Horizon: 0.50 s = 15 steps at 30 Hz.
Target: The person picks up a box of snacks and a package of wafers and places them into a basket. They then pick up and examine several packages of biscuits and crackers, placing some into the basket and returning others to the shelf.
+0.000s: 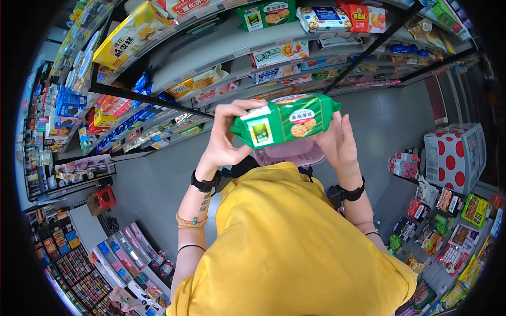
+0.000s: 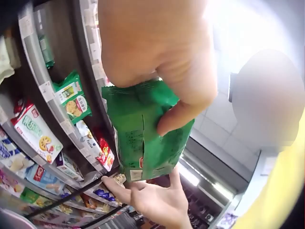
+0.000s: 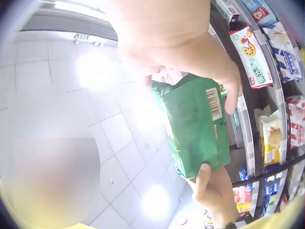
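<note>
A green biscuit pack (image 1: 287, 122) is held up in front of the chest, its printed front towards the head camera. The left hand (image 1: 227, 134) grips one end, with its thumb (image 2: 183, 117) across the green back in the left wrist view. At the other end, the right hand (image 1: 337, 141) holds the pack between thumb and fingers, which look fairly straight. The right wrist view shows the barcode side of the pack (image 3: 198, 126), the right hand (image 3: 178, 50) above and the left hand (image 3: 214, 193) below. Part of the right fingers is hidden behind the pack.
Curved shelves (image 1: 211, 52) of packaged snacks stand ahead, with a similar green pack (image 1: 266, 16) on an upper one. A pink basket (image 1: 290, 155) is beneath the hands. To the right are a red-dotted bin (image 1: 445, 160) and bottles (image 1: 405, 165); grey floor (image 1: 153, 176) lies between.
</note>
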Each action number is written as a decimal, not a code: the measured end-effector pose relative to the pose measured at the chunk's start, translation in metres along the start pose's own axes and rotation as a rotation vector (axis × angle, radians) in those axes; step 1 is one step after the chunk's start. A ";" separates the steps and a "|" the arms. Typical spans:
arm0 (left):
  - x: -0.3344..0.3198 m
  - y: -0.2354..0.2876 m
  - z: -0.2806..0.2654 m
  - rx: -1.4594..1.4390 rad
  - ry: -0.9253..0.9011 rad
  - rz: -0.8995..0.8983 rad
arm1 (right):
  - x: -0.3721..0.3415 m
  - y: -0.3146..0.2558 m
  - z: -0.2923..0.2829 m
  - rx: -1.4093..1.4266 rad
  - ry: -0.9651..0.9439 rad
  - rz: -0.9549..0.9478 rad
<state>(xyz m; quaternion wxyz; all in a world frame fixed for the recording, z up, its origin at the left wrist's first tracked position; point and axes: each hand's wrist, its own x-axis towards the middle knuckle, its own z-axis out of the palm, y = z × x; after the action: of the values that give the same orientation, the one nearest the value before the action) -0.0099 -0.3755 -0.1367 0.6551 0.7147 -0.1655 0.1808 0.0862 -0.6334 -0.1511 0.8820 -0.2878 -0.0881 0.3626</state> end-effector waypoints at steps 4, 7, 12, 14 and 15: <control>0.008 0.011 0.001 0.386 -0.090 0.192 | 0.002 0.000 0.010 -0.021 -0.077 0.040; 0.003 0.013 0.004 0.656 -0.017 0.262 | 0.002 0.002 0.007 -0.041 -0.021 -0.038; -0.012 -0.002 0.004 0.836 0.111 0.354 | 0.001 -0.003 0.008 -0.041 -0.046 -0.095; -0.015 -0.008 0.006 0.764 0.188 0.322 | 0.000 -0.002 0.009 -0.114 -0.010 -0.121; -0.014 -0.012 0.008 0.684 0.247 0.273 | -0.001 -0.002 0.009 -0.134 0.002 -0.133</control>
<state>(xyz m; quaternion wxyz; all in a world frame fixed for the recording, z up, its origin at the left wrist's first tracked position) -0.0162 -0.3825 -0.1543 0.3640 0.8360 -0.1090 0.3958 0.0839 -0.6311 -0.1427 0.8831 -0.3398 -0.1303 0.2961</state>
